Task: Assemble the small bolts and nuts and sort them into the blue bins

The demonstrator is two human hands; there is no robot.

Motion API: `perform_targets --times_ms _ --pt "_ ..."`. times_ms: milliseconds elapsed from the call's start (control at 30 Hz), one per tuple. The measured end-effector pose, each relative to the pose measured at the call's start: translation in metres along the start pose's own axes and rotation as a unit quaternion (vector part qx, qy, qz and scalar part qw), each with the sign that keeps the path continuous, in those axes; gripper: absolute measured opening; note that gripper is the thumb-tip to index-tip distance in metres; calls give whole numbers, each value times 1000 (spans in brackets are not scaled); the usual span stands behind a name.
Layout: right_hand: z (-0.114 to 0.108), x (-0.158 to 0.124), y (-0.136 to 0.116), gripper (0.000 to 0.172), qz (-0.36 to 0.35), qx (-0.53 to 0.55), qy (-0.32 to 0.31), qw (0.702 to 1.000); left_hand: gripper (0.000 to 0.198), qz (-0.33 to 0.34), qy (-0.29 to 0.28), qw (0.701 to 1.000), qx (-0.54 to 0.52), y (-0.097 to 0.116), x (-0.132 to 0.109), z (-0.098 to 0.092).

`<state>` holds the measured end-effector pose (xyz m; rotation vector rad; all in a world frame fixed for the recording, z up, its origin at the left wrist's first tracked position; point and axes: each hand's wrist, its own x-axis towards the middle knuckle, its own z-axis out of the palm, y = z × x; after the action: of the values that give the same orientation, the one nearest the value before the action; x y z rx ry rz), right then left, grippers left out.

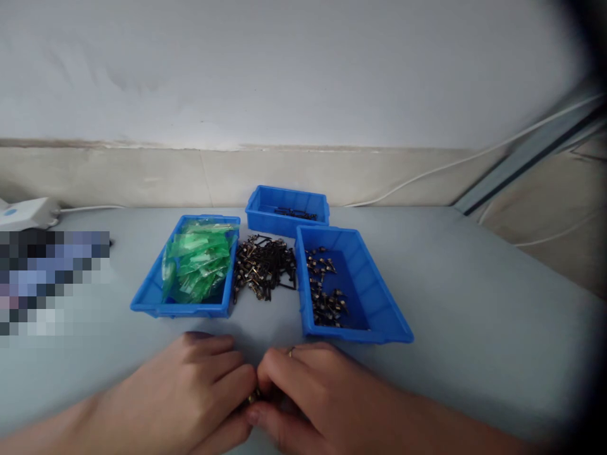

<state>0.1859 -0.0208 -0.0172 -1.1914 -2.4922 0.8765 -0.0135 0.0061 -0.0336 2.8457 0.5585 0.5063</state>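
Observation:
My left hand point(208, 379) and my right hand point(303, 392) meet at the near side of the table, fingers curled in and closed. A small brass-coloured metal part point(254, 397) peeks out between the left thumb and forefinger; most of it is hidden. The right fingertips press up against the left ones, and what they grip is covered. Just beyond lies a heap of dark and brassy screw-like parts point(265, 265). To its right, a blue bin point(374, 297) holds short metal fittings point(328, 303). On its left, another blue bin point(184, 309) holds green plastic bags point(202, 259).
A smaller blue bin point(284, 222) with dark long parts point(296, 213) stands behind the heap, near the wall. At far left are a white power strip point(28, 215) and a pixelated patch. A white cable point(427, 172) runs along the wall by a metal post point(516, 158).

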Motion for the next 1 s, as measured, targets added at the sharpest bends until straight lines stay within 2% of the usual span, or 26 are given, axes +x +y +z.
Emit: perform_targets --times_ms 233,567,1000 --pt "4 0 2 14 -14 -5 24 1000 44 8 11 1000 8 2 2 1" --pt "0 2 0 15 -24 -11 16 1000 44 9 24 1000 14 2 2 0" --pt "0 -1 -3 12 -12 -15 1 1000 44 2 9 1000 8 3 5 0"
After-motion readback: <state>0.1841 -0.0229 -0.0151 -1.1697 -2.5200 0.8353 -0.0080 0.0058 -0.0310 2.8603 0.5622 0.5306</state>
